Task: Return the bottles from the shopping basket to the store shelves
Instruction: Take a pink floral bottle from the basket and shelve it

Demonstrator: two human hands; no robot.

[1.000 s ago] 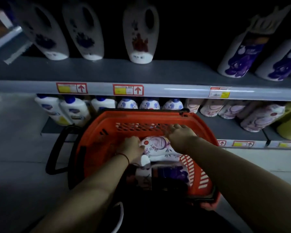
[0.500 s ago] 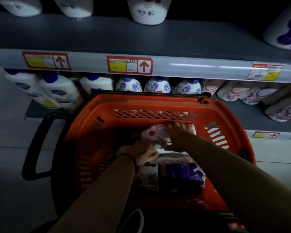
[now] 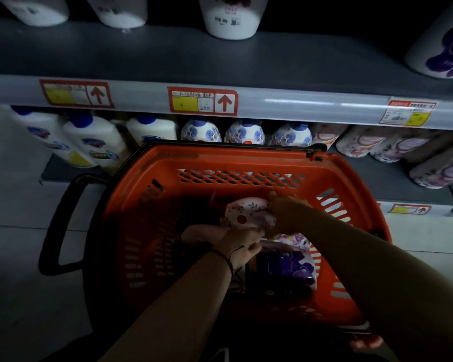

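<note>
Grip: our right hand (image 3: 285, 215) curls over the floral bottle (image 3: 246, 212); our left hand (image 3: 236, 244) pinches its near underside.
Bottle: inside the orange basket (image 3: 246, 159), long axis lying roughly left to right.
Relation: matching bottles (image 3: 361, 142) sit on the shelf beyond the basket's far right corner; right hand nearer.
Remaining: purple bottle (image 3: 290, 265) in the basket, nearer us.

The light is dim. A grey shelf (image 3: 168, 58) with red price labels (image 3: 202, 101) stands over a pale tiled floor (image 3: 19, 257).
</note>
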